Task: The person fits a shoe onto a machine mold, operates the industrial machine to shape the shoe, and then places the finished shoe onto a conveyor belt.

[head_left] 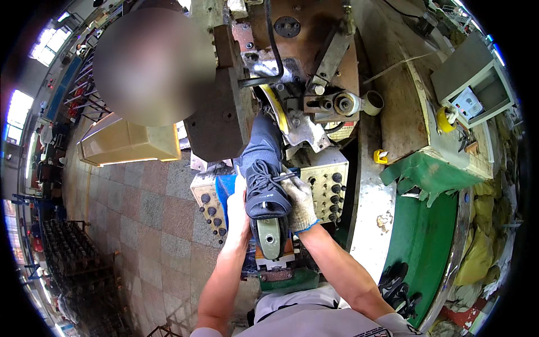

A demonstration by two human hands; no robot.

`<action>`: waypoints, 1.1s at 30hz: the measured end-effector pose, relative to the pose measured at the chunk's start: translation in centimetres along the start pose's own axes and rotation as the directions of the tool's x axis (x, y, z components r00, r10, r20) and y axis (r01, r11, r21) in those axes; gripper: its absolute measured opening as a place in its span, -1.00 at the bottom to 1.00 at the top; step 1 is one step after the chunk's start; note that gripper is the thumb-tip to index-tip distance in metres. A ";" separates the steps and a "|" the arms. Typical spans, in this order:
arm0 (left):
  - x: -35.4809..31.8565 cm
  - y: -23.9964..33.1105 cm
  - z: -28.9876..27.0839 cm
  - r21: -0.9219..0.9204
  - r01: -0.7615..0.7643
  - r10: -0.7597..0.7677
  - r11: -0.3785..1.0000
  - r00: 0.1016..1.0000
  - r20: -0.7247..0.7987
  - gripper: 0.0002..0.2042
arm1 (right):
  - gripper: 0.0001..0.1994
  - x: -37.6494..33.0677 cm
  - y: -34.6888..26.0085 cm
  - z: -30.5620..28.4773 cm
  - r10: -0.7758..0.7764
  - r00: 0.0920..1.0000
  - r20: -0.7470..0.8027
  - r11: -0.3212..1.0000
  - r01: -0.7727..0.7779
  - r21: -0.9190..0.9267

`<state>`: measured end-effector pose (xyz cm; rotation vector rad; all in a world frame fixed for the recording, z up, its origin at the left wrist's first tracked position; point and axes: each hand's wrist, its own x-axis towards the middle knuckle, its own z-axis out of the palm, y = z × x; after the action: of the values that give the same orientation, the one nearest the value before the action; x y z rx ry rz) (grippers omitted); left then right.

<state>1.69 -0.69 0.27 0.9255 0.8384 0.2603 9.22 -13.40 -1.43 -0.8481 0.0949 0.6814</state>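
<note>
A dark blue lace-up sneaker (263, 147) points away from me, its toe reaching under the machine head (285, 90). A green-grey shoe last (269, 233) sticks out of its collar toward me. My left hand (238, 195) grips the shoe's left side, with its fingers partly hidden by the shoe. On the right side, my right hand (300, 197), in a white knit glove with a blue cuff edge, holds the shoe near the laces. A curved yellow-edged metal part (275, 108) of the machine is close to the toe.
Control panels with dark knobs (325, 188) flank the shoe. To the right are a worn bench (401, 112), a green cloth (435, 177), a yellow tape roll (380, 156) and several dark shoes (397, 286) on a green surface. A yellowish bin (132, 140) stands at left.
</note>
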 end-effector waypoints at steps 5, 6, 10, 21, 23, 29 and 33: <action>1.1 0.0 -1.1 0.053 -0.024 0.022 0.998 0.999 0.042 -0.47 | -0.52 0.3 1.5 0.2 -0.022 1.000 -0.001 0.998 0.022 0.064; 1.3 -0.4 -1.2 0.036 -0.021 0.019 0.999 0.999 0.043 -0.47 | -0.53 0.0 0.9 0.9 -0.017 0.999 -0.027 0.999 0.018 0.050; 2.3 -1.2 -1.8 0.115 -0.085 0.075 0.990 0.993 0.088 -0.48 | -0.56 0.5 1.3 0.2 -0.020 0.997 -0.073 1.000 0.020 -0.002; 3.2 -2.1 -1.6 0.260 -0.194 0.172 0.946 0.979 0.106 -0.45 | -0.77 1.6 2.4 -1.6 -0.088 0.994 -0.061 0.990 0.081 -0.112; 3.1 -2.5 -1.8 0.398 -0.352 0.313 0.847 0.936 0.162 -0.54 | -0.77 2.1 2.6 -1.8 -0.106 0.993 -0.061 0.987 0.097 -0.128; 2.5 -3.3 -1.9 0.371 -0.476 0.420 0.798 0.879 0.224 -0.69 | -0.67 2.6 3.3 -3.3 -0.155 0.984 -0.088 0.936 0.118 -0.332; 2.5 -2.8 -1.6 0.299 -0.436 0.391 0.849 0.899 0.199 -0.70 | -0.64 2.8 3.4 -3.4 -0.145 0.985 -0.096 0.947 0.111 -0.300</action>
<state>1.76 -0.04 -3.82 1.4363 0.5586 0.4340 10.07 -12.80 -6.87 -1.1713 0.0428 0.5295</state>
